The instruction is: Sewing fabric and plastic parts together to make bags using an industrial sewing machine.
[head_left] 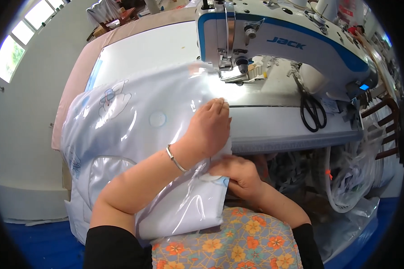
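Observation:
A glossy white sheet (pixel 137 110), like plastic-covered cloth with pale blue printed figures, spreads over the sewing table and hangs down to my lap. My left hand (pixel 210 125), with a thin silver bangle at its wrist, presses the sheet's right edge with its fingers together, just in front of the sewing machine's presser foot (pixel 231 80). Closer to my body, my right hand (pixel 239 174) grips the same edge where the sheet folds over. Its fingertips are partly hidden by the fold. The sheet's far corner lies beside the lit needle area.
The white and blue sewing machine (pixel 283 40) arches over the table's right side. Black scissors (pixel 312 107) lie below its arm. At the lower right stands a basket (pixel 334 197) lined with clear plastic. A patterned floral apron (pixel 229 244) covers my lap. A wooden chair (pixel 386 125) stands far right.

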The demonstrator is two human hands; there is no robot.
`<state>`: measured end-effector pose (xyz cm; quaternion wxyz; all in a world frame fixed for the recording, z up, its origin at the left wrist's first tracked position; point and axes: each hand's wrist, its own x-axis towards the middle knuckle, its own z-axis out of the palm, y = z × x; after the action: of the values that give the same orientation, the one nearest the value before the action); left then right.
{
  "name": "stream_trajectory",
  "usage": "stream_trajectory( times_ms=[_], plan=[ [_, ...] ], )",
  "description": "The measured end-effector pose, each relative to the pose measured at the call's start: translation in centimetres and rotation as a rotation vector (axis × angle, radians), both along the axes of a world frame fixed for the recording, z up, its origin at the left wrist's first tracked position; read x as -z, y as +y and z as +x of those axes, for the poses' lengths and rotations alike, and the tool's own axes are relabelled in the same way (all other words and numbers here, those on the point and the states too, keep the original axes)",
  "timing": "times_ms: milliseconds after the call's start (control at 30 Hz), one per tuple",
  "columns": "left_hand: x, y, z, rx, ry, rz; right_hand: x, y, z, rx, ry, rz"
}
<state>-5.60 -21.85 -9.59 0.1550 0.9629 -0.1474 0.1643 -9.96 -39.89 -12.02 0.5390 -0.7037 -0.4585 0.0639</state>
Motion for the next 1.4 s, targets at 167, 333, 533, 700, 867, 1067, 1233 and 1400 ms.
stream_trajectory(
  times_ms=[167,333,533,700,867,1067,1233,1400],
  plan=[
    [0.9,-0.7,0.9,0.019,0.019,-0.046,0.4,0.6,1.9,-0.023,0.065,0.073],
    [-2.2,1.8,-0.5,0.335,0.066,0.103,0.2,-0.7,2.1,-0.057,-0.097,-0.023],
    [-3.7,1.8,-2.2,0.409,0.215,0.117,0.0,-0.8,1.8,-0.059,-0.11,-0.022],
    [-0.3,0.6,-2.5,0.226,0.105,-0.171,0.5,-0.2,1.8,-0.019,-0.054,0.022],
    [0.0,1.2,-1.7,0.15,-0.064,-0.112,-0.8,0.1,2.8,0.006,-0.045,-0.004],
    [0.0,0.7,-0.1,0.116,0.028,-0.062,0.1,0.3,3.6,-0.035,-0.16,-0.013],
    [0.5,0.3,0.1,0.077,0.006,-0.032,-0.2,-0.1,3.2,-0.097,-0.204,-0.037],
    [-2.1,0.5,0.3,0.069,0.124,0.051,0.4,-0.2,3.6,-0.1,-0.104,-0.052]
  ],
)
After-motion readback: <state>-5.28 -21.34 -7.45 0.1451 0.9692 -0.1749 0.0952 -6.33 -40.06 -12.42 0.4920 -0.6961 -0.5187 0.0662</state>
